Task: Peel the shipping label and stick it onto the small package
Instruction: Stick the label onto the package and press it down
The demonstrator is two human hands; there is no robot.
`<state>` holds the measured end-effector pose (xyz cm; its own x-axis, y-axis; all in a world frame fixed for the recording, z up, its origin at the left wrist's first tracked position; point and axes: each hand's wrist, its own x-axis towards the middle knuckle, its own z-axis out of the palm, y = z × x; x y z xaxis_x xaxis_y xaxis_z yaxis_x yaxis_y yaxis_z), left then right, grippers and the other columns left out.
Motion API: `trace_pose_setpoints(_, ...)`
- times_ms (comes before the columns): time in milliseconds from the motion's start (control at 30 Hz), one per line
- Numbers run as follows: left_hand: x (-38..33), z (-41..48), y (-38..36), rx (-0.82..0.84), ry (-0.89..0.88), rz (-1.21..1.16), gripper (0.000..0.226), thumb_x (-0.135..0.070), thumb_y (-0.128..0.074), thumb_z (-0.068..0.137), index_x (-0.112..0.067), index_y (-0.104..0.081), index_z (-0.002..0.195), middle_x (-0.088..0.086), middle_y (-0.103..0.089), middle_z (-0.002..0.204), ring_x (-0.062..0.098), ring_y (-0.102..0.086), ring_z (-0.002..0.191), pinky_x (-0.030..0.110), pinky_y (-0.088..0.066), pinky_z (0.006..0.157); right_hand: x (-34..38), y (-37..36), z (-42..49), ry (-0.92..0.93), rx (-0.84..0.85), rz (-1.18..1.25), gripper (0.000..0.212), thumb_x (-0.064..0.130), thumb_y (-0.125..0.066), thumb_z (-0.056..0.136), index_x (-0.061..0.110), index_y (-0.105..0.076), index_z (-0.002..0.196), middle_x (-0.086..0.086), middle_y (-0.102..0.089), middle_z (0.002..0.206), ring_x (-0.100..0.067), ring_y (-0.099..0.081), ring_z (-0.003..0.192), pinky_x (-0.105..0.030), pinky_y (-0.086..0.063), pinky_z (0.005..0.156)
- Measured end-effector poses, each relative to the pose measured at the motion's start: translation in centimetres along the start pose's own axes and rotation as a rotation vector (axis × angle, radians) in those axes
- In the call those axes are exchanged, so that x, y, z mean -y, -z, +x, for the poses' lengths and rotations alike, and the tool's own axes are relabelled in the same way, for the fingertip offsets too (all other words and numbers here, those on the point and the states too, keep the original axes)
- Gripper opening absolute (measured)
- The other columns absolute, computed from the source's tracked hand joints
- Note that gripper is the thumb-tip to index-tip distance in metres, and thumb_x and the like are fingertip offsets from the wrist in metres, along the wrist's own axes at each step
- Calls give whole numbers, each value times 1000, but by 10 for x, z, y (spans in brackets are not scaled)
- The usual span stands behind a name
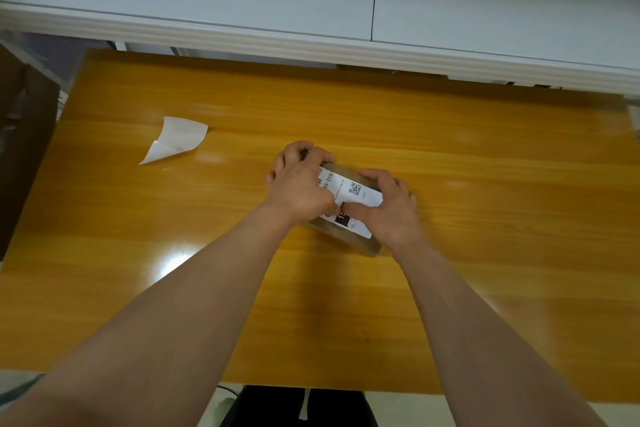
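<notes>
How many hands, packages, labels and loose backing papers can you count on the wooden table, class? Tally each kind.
Hands: 2 (left hand, right hand)
Small package: 1
Shipping label: 1
Backing paper: 1
Total: 5

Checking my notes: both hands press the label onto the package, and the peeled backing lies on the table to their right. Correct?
No. In the head view the backing lies on the table to the left of the package, not right. The rest holds.
</notes>
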<state>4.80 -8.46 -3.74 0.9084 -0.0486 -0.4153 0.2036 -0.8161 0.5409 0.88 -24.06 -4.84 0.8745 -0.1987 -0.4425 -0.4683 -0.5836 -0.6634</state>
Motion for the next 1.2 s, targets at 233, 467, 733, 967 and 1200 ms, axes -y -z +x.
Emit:
trace_pose_setpoints(233, 1, 6, -2, -53, 10, -21, 67, -32, -85, 61, -44, -55, 120, -8, -34, 133, 21, -28, 130, 35, -23, 97, 1, -3, 2, -17, -46, 28, 52, 35, -78, 73, 47, -57, 119, 11, -45, 116, -19, -37, 120, -51, -36, 107)
trace_pose_setpoints(467, -2, 7, -4, -89, 34, -21, 58, -40, -81, 60, -45, -56, 113, -7, -35, 131, 22, -29, 128, 38, -25, 95, 3, -8, 5, -36, -102, 41, 40, 44, -74, 77, 44, -60, 114, 9, -49, 114, -21, -41, 123, -53, -38, 105)
trace_pose_setpoints(733, -6, 5, -9, -178, 66, -40, 43, -46, -74, 67, -43, -59, 107, -7, -39, 129, 21, -31, 126, 36, -23, 89, 5, -11, 7, -69, -169, 77, 26, 46, -68, 82, 42, -64, 108, 8, -55, 114, -20, -42, 122, -53, -38, 105)
trace_pose_setpoints(967, -8, 5, -13, -229, 119, -53, 33, -45, -69, 72, -40, -62, 104, -5, -42, 129, 24, -32, 128, 38, -24, 87, 7, -16, 9, -62, -164, 182, 21, 61, -51, 75, 55, -66, 88, 9, -64, 108, -24, -57, 113, -59, -46, 97)
trace_pose_setpoints(1200, -7, 0, -11, -188, -23, 22, 51, -52, -67, 81, -45, -54, 129, -1, -23, 159, 25, -3, 151, 53, -12, 116, -7, 1, -1, 29, -92, 260, 45, 33, -67, 88, 43, -56, 131, 0, -41, 145, -20, -55, 121, -46, -53, 98)
